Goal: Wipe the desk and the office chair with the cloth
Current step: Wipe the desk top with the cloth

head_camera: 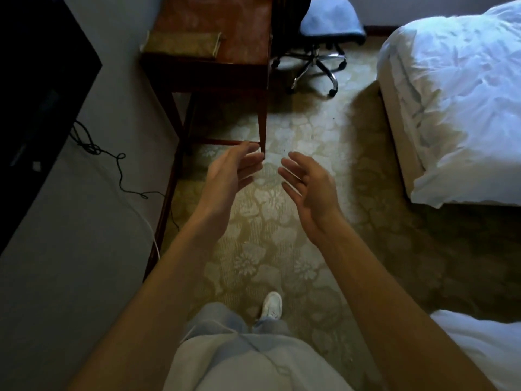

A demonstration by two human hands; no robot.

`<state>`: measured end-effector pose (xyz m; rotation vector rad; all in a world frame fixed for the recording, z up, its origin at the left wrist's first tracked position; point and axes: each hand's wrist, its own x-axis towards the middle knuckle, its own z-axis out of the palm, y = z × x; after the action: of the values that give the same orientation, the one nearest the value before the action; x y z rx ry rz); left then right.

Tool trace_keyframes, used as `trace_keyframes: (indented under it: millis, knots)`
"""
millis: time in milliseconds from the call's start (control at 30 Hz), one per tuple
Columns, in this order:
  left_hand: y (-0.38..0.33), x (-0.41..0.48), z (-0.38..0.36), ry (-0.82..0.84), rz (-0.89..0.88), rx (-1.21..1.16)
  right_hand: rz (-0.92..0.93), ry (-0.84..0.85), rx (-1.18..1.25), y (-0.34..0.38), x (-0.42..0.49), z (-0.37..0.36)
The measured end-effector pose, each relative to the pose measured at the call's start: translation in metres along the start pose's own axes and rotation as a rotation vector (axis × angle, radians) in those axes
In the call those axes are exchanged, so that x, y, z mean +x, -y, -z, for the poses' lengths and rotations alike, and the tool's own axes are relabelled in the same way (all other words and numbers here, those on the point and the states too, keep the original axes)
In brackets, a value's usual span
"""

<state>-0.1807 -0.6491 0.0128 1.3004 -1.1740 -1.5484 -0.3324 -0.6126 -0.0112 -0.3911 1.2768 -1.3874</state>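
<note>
I see bed (451, 80) at right | desk (239, 32) ahead | office chair (329, 24) just beside desk's right edge | folded cloth (183, 43) on desk's near left corner | left hand (228, 173), right hand (307, 187) relaxed, empty, palms facing, over carpet (282, 249)
</note>
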Motion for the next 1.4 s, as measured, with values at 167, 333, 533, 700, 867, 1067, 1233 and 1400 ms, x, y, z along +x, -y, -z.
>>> trace_keyframes:
  millis: [167,333,533,700,867,1067,1233,1400]
  knots:
    - [-0.011,0.056,-0.009,-0.039,0.021,0.001,-0.027,0.0,0.012,0.018,0.055,-0.004]
    - [-0.022,0.13,-0.016,-0.017,0.023,-0.036,-0.023,-0.022,0.011,0.036,0.119,-0.016]
    - [-0.045,0.245,-0.031,0.068,-0.004,-0.065,0.015,-0.09,-0.036,0.075,0.212,-0.037]
    - [-0.076,0.341,-0.042,0.145,-0.016,-0.061,0.034,-0.149,-0.05,0.116,0.285,-0.061]
    - [-0.099,0.407,-0.046,0.173,-0.004,-0.033,0.046,-0.182,-0.021,0.146,0.341,-0.078]
    - [-0.103,0.479,-0.062,0.159,0.056,-0.015,0.027,-0.196,0.031,0.172,0.411,-0.077]
    - [-0.112,0.547,-0.104,0.148,0.059,0.007,0.016,-0.168,0.043,0.199,0.486,-0.059]
    - [-0.127,0.626,-0.165,0.1,0.038,0.011,-0.003,-0.12,0.08,0.244,0.58,-0.029]
